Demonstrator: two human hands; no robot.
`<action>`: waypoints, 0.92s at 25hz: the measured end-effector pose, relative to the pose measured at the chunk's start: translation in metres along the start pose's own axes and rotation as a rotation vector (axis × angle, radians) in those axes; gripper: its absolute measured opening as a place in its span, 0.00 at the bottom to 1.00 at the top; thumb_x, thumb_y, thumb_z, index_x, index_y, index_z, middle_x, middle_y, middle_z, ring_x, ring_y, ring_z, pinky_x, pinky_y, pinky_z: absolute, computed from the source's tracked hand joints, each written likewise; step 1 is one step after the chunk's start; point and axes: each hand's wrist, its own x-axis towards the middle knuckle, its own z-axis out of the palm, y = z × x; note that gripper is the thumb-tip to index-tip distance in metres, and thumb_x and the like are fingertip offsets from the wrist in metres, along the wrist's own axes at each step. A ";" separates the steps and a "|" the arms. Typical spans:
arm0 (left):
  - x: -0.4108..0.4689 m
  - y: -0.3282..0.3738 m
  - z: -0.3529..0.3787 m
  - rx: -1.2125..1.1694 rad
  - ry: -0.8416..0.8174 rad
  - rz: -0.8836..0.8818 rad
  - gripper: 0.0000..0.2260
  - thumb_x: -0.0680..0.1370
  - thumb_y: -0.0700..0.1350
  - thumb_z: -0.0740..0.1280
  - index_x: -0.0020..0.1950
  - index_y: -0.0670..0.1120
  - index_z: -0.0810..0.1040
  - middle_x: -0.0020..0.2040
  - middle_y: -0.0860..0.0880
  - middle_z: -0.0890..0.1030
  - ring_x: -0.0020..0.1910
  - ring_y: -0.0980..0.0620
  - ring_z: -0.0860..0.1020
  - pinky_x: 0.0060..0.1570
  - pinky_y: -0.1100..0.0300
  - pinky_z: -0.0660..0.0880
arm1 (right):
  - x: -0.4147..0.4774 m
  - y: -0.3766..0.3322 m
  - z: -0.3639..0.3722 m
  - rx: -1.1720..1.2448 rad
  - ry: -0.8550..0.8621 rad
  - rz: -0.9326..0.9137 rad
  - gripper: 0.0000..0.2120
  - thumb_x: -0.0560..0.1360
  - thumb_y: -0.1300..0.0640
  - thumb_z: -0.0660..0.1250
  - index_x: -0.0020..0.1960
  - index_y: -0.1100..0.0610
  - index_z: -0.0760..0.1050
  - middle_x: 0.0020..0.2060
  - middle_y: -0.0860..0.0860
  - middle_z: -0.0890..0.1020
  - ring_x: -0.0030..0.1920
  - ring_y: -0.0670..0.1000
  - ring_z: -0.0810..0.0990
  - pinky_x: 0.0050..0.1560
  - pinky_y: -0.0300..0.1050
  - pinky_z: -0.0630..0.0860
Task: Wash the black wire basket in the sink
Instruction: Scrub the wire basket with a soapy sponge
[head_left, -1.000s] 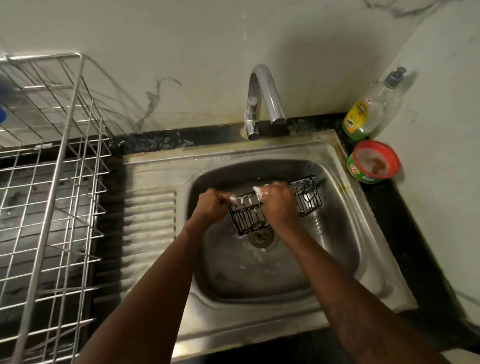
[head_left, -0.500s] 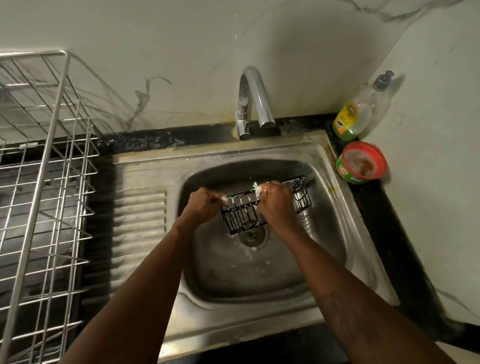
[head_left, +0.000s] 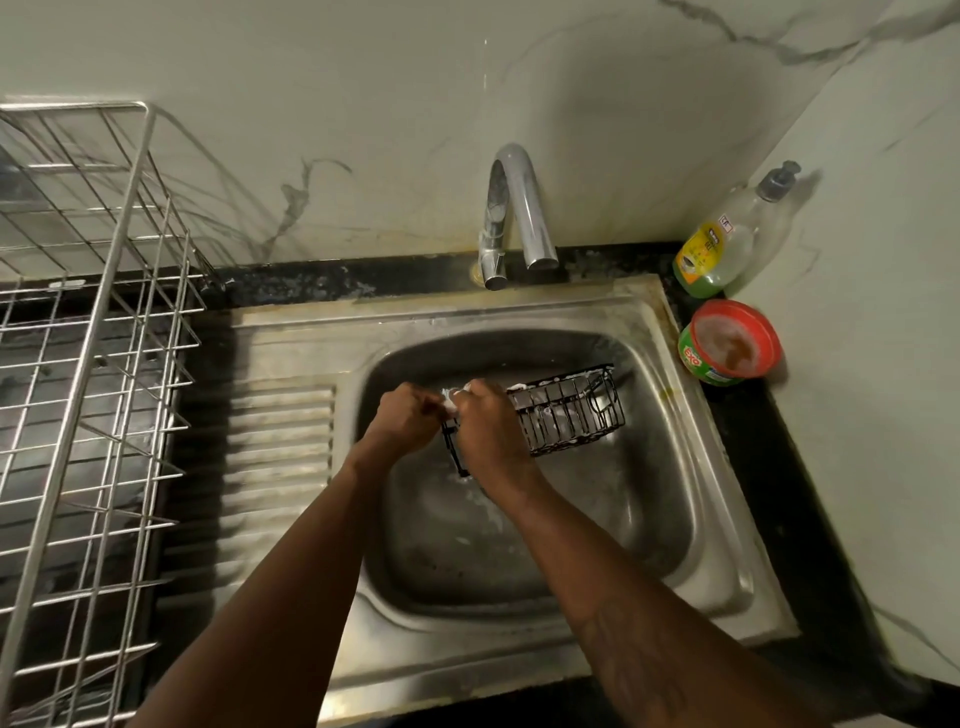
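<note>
Right hand slid left along basket in sink.

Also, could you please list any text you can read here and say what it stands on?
"EXO": on the green, red-rimmed round plastic tub.
Yellow label on the clear plastic pump bottle of green liquid: too small to read.
White sticker on that bottle: blurred.

Left end of basket hidden behind right hand (fingers unseen)
</note>
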 end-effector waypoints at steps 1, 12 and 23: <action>0.002 0.000 0.000 0.004 -0.009 -0.002 0.07 0.81 0.47 0.68 0.51 0.49 0.86 0.49 0.47 0.85 0.48 0.51 0.80 0.47 0.62 0.69 | 0.000 0.004 0.001 -0.034 -0.010 -0.040 0.10 0.77 0.69 0.63 0.55 0.65 0.80 0.51 0.63 0.79 0.52 0.62 0.77 0.52 0.55 0.74; 0.003 -0.004 -0.002 -0.005 -0.084 0.050 0.12 0.81 0.53 0.67 0.54 0.49 0.86 0.50 0.48 0.85 0.50 0.52 0.81 0.50 0.62 0.71 | 0.007 0.087 -0.039 -0.095 0.194 0.277 0.09 0.79 0.67 0.63 0.53 0.63 0.81 0.48 0.58 0.78 0.52 0.58 0.77 0.48 0.33 0.67; -0.003 0.004 -0.005 -0.079 -0.036 -0.004 0.10 0.81 0.51 0.68 0.57 0.49 0.86 0.51 0.47 0.85 0.54 0.50 0.81 0.54 0.62 0.72 | 0.013 0.124 -0.075 -0.183 0.210 0.342 0.15 0.74 0.71 0.69 0.57 0.58 0.84 0.54 0.59 0.82 0.55 0.59 0.81 0.54 0.48 0.78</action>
